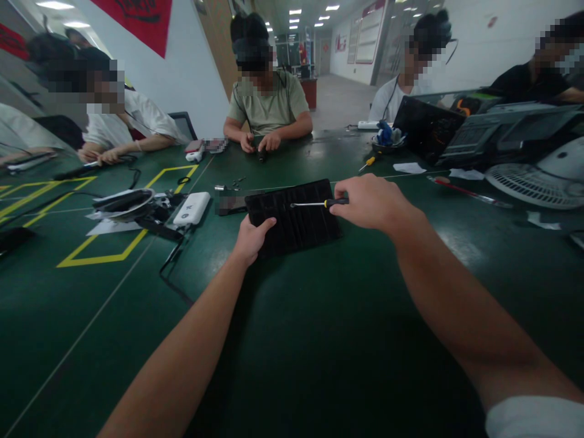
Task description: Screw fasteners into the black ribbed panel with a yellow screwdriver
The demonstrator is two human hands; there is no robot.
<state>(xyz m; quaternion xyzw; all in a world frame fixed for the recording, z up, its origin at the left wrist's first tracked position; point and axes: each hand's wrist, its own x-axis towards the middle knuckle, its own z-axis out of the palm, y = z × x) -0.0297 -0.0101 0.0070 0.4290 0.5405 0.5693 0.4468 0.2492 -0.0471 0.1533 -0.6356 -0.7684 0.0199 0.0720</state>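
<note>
The left hand (252, 238) is closed around the left edge of a black panel (298, 226), with its thumb lying on the front face. The panel is rectangular and has raised straight ribs; it is tilted, in front of the person, over the middle of the counter (347, 328). I cannot tell if its lower edge touches the surface. The right hand (365, 198) grips a screwdriver (318, 204) by its black and yellow handle. The thin metal shaft points to the left across the panel; whether the tip touches it, I cannot tell.

One white box (192, 209) with rounded corners lies to the left of the panel. On the right there are three pieces of white paper (409, 168), one tool with a yellow handle (368, 162), and one white fan (524, 182) with a round slatted grille.

The counter is dark green and smooth, and it reflects the light softly. Yellow tape (95, 261) marks angular outlines on its left part. At least five other people sit around it, among them one person in a green shirt (269, 103) opposite. The room has pale walls, one large red banner (146, 21) and several bright ceiling lights (333, 8).
</note>
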